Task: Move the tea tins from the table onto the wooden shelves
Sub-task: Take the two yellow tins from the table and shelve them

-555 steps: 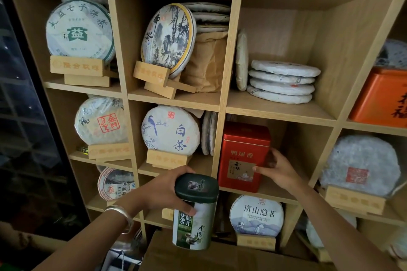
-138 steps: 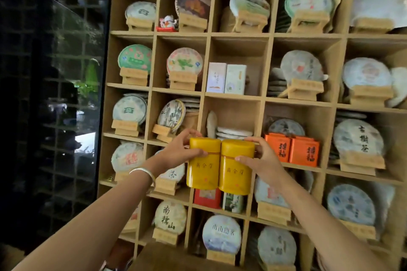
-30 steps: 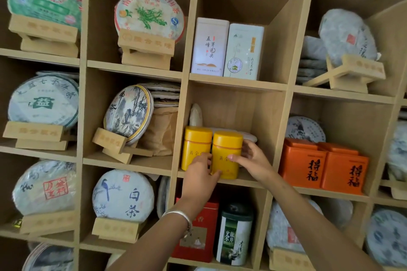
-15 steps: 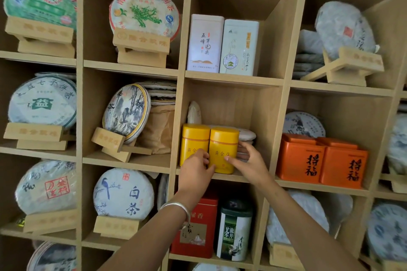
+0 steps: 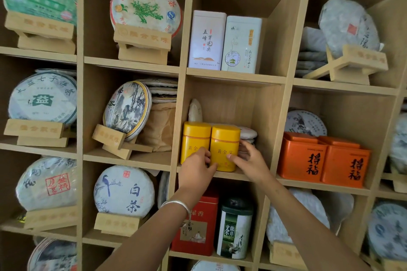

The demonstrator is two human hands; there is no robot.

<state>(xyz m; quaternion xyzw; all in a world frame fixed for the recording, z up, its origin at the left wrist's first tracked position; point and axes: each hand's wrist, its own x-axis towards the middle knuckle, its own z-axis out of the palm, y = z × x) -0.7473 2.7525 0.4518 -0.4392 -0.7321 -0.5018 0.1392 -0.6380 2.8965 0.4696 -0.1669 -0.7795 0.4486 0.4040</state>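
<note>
Two yellow tea tins stand side by side in the middle cubby of the wooden shelves [image 5: 279, 130]. My left hand [image 5: 195, 174] reaches up from below. Its bent fingertips press on the lower front of the left yellow tin [image 5: 195, 138], and its thumb lies near the foot of the right one. My right hand [image 5: 250, 161] pinches the right yellow tin [image 5: 224, 141], thumb on the front and fingers along its right side. Both tins rest on the shelf board.
Flat tea cakes [image 5: 247, 134] are stacked behind the yellow tins. Two white tins [image 5: 207, 39] stand in the cubby above, a red tin [image 5: 195, 226] and a green tin [image 5: 234, 229] below, and two orange tins [image 5: 301, 156] to the right. Wrapped tea cakes on wooden stands fill the other cubbies.
Over the last second both hands have stayed on the two yellow tins in the cubby. The right hand's fingers have slid along the right tin's side. The tins have barely shifted.
</note>
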